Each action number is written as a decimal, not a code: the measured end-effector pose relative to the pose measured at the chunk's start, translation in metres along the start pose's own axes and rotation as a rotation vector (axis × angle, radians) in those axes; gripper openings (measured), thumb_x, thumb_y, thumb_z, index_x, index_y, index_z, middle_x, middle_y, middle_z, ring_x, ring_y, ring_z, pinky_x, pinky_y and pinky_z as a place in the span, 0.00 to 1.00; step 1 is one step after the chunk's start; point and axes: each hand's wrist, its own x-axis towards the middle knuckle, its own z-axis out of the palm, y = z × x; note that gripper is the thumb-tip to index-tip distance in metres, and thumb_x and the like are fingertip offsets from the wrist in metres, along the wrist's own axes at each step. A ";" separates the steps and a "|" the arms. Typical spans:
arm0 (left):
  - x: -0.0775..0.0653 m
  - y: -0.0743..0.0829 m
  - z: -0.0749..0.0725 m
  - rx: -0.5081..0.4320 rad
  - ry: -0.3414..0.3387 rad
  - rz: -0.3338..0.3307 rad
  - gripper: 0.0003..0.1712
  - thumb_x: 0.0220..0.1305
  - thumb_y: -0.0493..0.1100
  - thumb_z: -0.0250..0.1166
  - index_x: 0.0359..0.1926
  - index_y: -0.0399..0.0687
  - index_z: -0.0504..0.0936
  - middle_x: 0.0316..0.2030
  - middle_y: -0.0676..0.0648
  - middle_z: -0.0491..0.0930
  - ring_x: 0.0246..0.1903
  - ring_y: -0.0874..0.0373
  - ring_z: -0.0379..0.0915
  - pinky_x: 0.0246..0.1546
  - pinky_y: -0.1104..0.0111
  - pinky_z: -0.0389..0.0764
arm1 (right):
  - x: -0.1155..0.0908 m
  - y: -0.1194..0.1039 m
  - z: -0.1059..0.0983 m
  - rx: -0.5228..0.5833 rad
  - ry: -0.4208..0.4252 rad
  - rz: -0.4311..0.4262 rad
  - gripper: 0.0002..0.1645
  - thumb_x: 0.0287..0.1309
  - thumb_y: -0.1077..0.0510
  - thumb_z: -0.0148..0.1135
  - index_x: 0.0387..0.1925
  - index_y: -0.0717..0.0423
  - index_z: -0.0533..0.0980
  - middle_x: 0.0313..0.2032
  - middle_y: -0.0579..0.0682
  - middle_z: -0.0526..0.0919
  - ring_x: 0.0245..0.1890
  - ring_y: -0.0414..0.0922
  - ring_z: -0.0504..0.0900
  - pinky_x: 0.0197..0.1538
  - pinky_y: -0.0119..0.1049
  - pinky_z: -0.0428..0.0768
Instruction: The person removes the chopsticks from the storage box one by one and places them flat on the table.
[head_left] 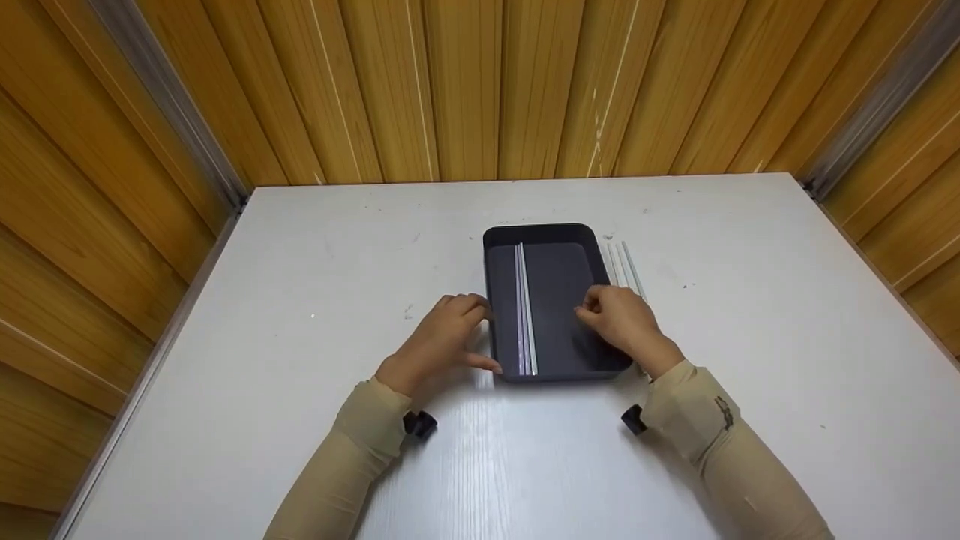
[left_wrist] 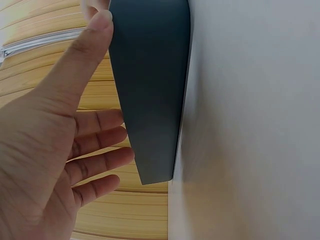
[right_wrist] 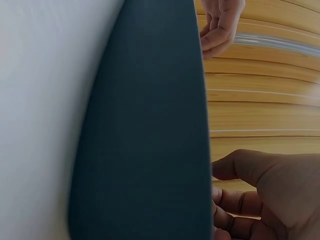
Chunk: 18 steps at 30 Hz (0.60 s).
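Observation:
A dark rectangular tray (head_left: 577, 352) lies on the white table, and several thin straw-like sticks (head_left: 523, 307) lie lengthwise in its left part. At its left side is my left hand (head_left: 446, 337), thumb by the near corner and fingers at the wall. The left wrist view shows those fingers (left_wrist: 102, 162) nearly straight against the tray wall (left_wrist: 150, 90). Over the tray's right side, my right hand (head_left: 622, 319) has bent fingers. In the right wrist view the wall (right_wrist: 150, 125) hides its fingertips, so whether it pinches anything cannot be seen.
Several pale thin sticks (head_left: 626, 262) lie on the table just right of the tray, partly covered by my right hand. The white table (head_left: 337, 262) reaches wood-look panels (head_left: 465, 90) at the back and sides. A black wrist device (head_left: 420, 424) shows at the left cuff.

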 end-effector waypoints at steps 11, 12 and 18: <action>-0.001 0.001 -0.001 0.000 0.006 0.001 0.42 0.35 0.69 0.72 0.44 0.41 0.80 0.48 0.47 0.78 0.47 0.52 0.75 0.55 0.62 0.73 | 0.005 -0.012 0.013 -0.013 -0.035 -0.012 0.12 0.59 0.52 0.60 0.30 0.58 0.79 0.26 0.51 0.82 0.24 0.44 0.74 0.29 0.35 0.70; -0.001 0.001 -0.001 -0.004 0.006 0.001 0.42 0.35 0.68 0.73 0.44 0.41 0.80 0.47 0.46 0.78 0.47 0.52 0.75 0.55 0.62 0.73 | 0.005 -0.013 0.014 -0.013 -0.037 -0.016 0.12 0.59 0.52 0.61 0.30 0.58 0.79 0.25 0.51 0.81 0.24 0.44 0.74 0.28 0.34 0.70; 0.000 0.001 -0.001 -0.003 -0.004 -0.014 0.42 0.34 0.68 0.73 0.44 0.40 0.80 0.47 0.47 0.77 0.47 0.52 0.75 0.55 0.62 0.73 | 0.005 -0.020 0.020 -0.023 -0.060 -0.021 0.12 0.59 0.52 0.61 0.32 0.58 0.79 0.25 0.50 0.81 0.24 0.43 0.73 0.28 0.34 0.70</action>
